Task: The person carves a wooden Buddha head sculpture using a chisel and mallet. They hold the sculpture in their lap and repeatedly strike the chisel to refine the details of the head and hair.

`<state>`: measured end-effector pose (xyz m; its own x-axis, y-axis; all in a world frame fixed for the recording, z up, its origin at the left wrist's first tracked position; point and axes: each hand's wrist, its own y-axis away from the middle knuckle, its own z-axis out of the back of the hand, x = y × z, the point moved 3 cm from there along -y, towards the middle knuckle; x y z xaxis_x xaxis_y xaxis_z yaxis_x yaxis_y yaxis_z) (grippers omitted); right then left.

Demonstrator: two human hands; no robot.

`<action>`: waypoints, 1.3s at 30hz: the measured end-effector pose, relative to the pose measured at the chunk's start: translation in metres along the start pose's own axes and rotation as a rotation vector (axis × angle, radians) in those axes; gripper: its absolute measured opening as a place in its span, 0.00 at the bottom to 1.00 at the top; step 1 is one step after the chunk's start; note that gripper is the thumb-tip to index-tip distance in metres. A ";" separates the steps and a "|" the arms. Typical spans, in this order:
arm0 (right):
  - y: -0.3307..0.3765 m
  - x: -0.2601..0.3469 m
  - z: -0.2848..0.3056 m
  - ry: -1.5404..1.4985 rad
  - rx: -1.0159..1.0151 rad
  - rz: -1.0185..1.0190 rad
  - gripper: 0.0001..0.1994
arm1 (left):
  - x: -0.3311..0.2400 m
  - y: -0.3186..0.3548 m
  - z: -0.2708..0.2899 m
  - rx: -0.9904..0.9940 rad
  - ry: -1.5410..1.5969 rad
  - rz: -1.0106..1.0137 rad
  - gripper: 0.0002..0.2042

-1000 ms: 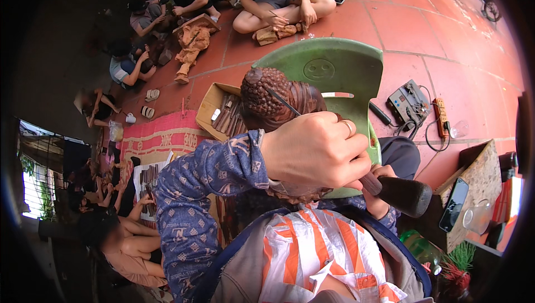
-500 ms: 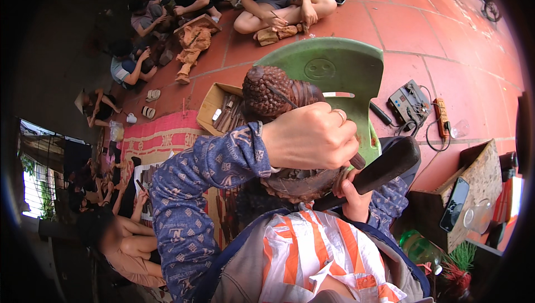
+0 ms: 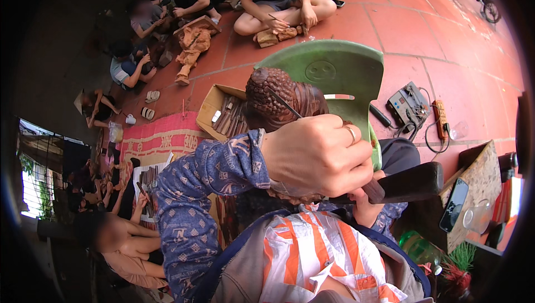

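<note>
A dark brown carved wooden head [image 3: 281,99] with a knobbly top stands in front of me, leaning against a green plastic chair [image 3: 334,69]. My left hand [image 3: 317,155], with a ring on one finger, is closed in a fist around a thin chisel [image 3: 285,105] whose blade lies against the carving. Below and to the right, my right hand [image 3: 365,209] grips the handle of a dark wooden mallet [image 3: 412,183], whose head sits right of my left fist. Most of the right hand is hidden behind the left.
A cardboard box of carving tools [image 3: 223,114] lies left of the carving on a red mat [image 3: 159,138]. A power unit with cables [image 3: 409,105] sits on the red tiles. A phone on a wooden block [image 3: 457,205] is at right. Several seated people work behind and at left.
The mallet swung up toward my left fist half a second ago and has now dropped back down and to the right. My left hand stays on the chisel.
</note>
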<state>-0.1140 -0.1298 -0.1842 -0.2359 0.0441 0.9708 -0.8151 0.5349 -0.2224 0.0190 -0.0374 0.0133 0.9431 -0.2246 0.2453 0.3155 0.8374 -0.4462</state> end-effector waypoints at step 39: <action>-0.093 -0.028 -0.002 0.153 -0.211 0.917 0.21 | 0.009 0.017 -0.017 0.194 -0.054 -0.009 0.13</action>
<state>-0.0311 -0.1793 -0.1908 -0.6521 0.6239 0.4307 -0.2307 0.3779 -0.8966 0.0345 -0.0331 -0.0065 0.9315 -0.2097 0.2971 0.2929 0.9170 -0.2710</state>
